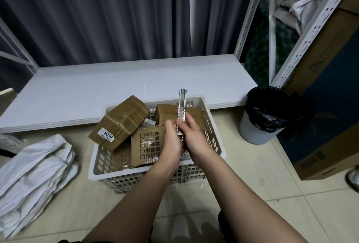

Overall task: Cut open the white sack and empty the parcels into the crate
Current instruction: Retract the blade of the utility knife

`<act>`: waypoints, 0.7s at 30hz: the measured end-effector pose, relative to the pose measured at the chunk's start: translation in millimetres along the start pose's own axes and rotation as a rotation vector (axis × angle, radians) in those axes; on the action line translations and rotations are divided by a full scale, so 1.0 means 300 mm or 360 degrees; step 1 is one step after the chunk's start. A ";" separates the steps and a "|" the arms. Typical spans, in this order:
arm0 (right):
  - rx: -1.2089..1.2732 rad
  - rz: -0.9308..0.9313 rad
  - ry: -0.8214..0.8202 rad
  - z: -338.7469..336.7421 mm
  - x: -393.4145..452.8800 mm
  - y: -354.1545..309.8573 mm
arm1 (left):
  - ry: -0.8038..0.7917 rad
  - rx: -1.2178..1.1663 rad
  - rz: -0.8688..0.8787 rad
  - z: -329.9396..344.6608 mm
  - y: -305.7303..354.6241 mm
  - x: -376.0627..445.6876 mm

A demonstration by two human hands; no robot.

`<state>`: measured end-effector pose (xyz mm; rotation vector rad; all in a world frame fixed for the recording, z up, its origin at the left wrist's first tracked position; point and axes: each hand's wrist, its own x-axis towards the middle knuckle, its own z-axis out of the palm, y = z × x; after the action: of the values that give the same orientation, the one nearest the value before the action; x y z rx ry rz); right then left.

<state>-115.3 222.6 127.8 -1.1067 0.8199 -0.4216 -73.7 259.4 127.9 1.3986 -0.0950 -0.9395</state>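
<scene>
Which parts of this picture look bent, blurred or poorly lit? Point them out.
Head view: wide-angle lens bows the rack and shelf edges; dim, soft light; the sack at the left edge is smeared; the knife and hands stay fairly sharp.

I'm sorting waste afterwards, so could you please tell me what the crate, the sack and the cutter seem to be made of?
The crate looks like moulded plastic, matte off-white: its walls are a regular grid of holes. The white sack on the floor seems woven or cloth-like, dull, lying in soft folds. The cutter, held by both the left hand and right hand, appears to be metal: silvery and reflective.
</scene>
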 end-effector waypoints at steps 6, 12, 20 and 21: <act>0.0219 0.0048 -0.0197 -0.014 -0.004 -0.011 | -0.0016 0.0033 -0.0009 -0.018 -0.001 0.033; 0.0199 -0.0065 -0.0117 -0.009 0.014 -0.004 | -0.0486 -0.0054 -0.0085 -0.041 0.045 0.018; 0.0431 -0.0164 -0.0025 -0.079 0.039 -0.023 | -0.0760 0.0217 0.0054 -0.096 0.038 0.025; 0.0418 -0.0181 0.0003 -0.080 0.041 -0.022 | -0.0757 0.0293 0.0061 -0.098 0.037 0.027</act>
<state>-125.0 196.8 124.4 -0.9102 0.6829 -0.6078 -46.1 276.5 127.0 1.3087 -0.5755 -1.2407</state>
